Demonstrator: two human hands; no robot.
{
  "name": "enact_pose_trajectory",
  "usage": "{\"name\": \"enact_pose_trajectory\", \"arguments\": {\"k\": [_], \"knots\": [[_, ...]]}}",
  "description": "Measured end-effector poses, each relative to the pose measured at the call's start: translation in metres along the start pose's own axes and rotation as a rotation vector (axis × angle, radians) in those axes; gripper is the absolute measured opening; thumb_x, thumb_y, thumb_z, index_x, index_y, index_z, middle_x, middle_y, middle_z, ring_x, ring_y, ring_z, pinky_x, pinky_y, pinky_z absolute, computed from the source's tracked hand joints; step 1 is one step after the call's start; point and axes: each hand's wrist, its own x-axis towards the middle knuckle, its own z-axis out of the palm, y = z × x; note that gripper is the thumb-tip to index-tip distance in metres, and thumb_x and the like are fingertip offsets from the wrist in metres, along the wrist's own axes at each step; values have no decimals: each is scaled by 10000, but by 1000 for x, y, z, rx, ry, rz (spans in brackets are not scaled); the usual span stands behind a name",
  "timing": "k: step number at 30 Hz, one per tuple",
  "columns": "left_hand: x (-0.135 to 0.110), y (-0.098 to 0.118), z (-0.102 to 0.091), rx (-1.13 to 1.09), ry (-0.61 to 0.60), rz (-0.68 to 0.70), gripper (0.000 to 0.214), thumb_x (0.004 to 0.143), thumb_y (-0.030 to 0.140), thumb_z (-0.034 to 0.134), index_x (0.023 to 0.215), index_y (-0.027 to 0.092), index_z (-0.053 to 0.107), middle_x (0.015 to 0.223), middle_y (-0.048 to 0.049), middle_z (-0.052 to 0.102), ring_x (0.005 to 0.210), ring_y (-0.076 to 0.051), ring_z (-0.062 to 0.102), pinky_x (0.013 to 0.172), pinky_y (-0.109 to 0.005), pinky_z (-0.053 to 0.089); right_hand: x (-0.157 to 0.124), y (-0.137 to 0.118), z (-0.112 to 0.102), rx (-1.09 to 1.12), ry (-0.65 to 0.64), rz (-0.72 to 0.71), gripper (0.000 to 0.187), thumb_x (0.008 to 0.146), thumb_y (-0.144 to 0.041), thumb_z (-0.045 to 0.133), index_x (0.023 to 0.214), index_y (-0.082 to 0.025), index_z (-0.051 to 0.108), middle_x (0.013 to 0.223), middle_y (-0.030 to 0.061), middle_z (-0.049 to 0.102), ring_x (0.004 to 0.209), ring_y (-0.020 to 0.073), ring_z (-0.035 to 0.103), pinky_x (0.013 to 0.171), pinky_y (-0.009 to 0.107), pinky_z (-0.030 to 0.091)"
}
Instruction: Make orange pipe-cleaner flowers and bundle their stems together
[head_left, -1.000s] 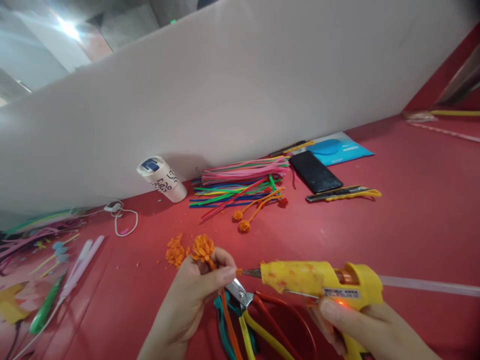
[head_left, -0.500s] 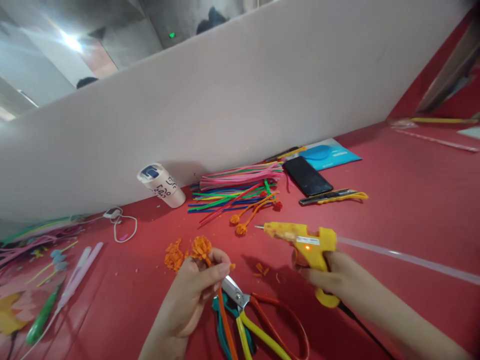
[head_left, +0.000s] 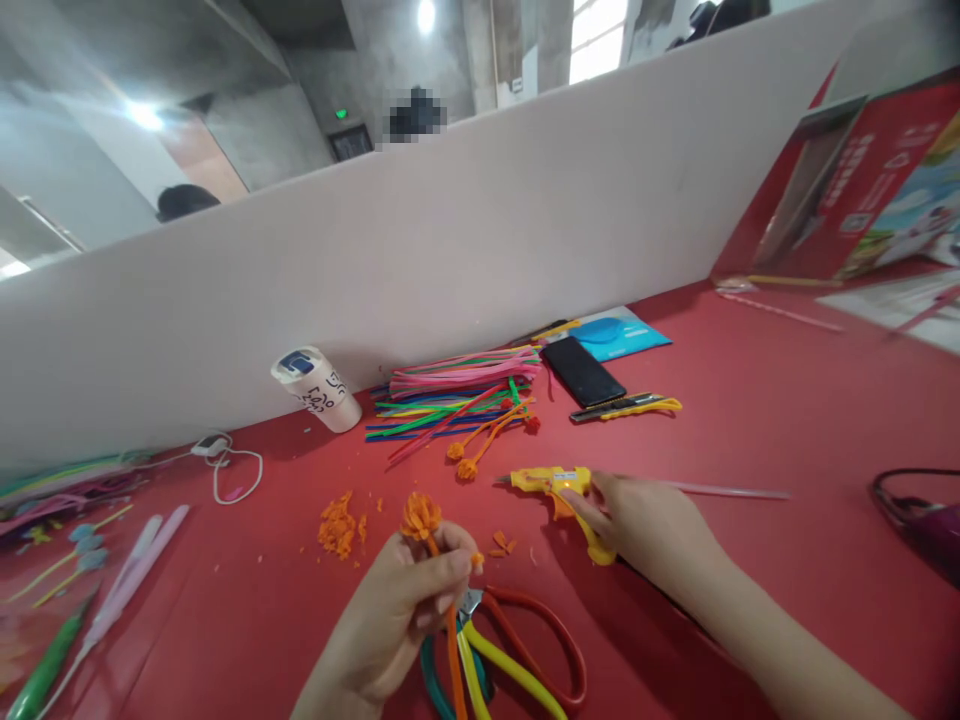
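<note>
My left hand (head_left: 405, 610) pinches the stem of an orange pipe-cleaner flower (head_left: 421, 516), its ruffled head above my fingers and the stem hanging below. A small orange bit (head_left: 478, 560) shows at my fingertips. My right hand (head_left: 637, 515) is around the yellow glue gun (head_left: 547, 480), which lies on its side low at the tabletop, nozzle to the left; a clear glue stick (head_left: 731, 491) sticks out behind. Below my left hand lie red-handled scissors (head_left: 574, 650) and pliers with yellow and green handles (head_left: 517, 675), partly overlapped. Orange scraps (head_left: 337, 525) lie left of the flower.
Behind are pipe cleaners (head_left: 465, 375), small orange flowers (head_left: 466, 469), a phone (head_left: 583, 371), a utility knife (head_left: 630, 408) and a white cup (head_left: 319, 390) near a white partition (head_left: 465, 240). A green-handled tool (head_left: 49, 660) and a pink tool (head_left: 135, 580) lie left.
The glue gun has been lowered and turned onto its side on the table, my right hand now over it. The view has shifted to the right. My left hand keeps the flower.
</note>
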Motion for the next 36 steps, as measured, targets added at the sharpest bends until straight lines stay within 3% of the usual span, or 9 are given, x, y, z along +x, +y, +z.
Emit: {"name": "enact_pose_trajectory", "arguments": {"k": [2,3,6,9,21,30,33,36], "knots": [[-2,-3,5,-79,-49,-32,208,672,277,721,630,124,588,428,90,336,383,-12,175,398,-159,118,-14,-13,-9,290,179,-160,193,850,-330,481,794,-182,591,709,72,638,612,193,588,540,268,378],[-2,-5,8,-116,-70,-48,206,668,272,727,626,122,592,424,93,334,377,-8,173,401,-157,135,-21,-21,-14,504,195,-299,154,846,-271,475,784,-189,589,712,51,623,615,166,575,558,254,401],[-3,-12,13,-211,-86,-75,211,637,267,756,621,127,598,411,97,339,371,-9,189,413,-154,193,-41,-45,-23,946,141,-538,79,779,-172,547,801,-192,621,747,23,588,678,142,554,621,234,444],[-3,-17,15,-244,-34,-57,235,605,281,782,631,134,601,413,88,352,403,-27,251,433,-155,230,-49,-60,-26,1131,83,-549,100,732,-108,598,772,-184,649,723,3,547,694,129,528,640,222,435],[-6,-23,23,-183,142,93,296,533,350,820,645,151,633,448,76,396,415,-26,267,439,-165,211,-48,-66,-19,1328,-7,-469,58,717,-159,624,746,-200,652,750,-5,478,686,127,479,625,243,401],[-6,-28,23,-153,95,126,306,550,365,807,606,151,595,448,77,374,394,-23,208,415,-192,136,-50,-63,-16,1315,28,-498,51,745,-264,666,720,-222,679,792,3,455,735,136,486,660,246,419],[-7,-26,25,-130,86,121,322,557,395,796,638,149,605,451,81,364,404,-26,216,420,-190,156,-50,-63,-17,1342,46,-504,73,752,-249,663,690,-211,660,789,9,510,773,146,531,696,255,439],[-7,-20,25,-33,67,124,354,557,431,783,685,147,614,463,78,390,401,-31,242,409,-186,171,-51,-60,-23,1442,-22,-475,79,788,-241,618,723,-198,628,786,30,607,756,155,592,690,267,479]]}}
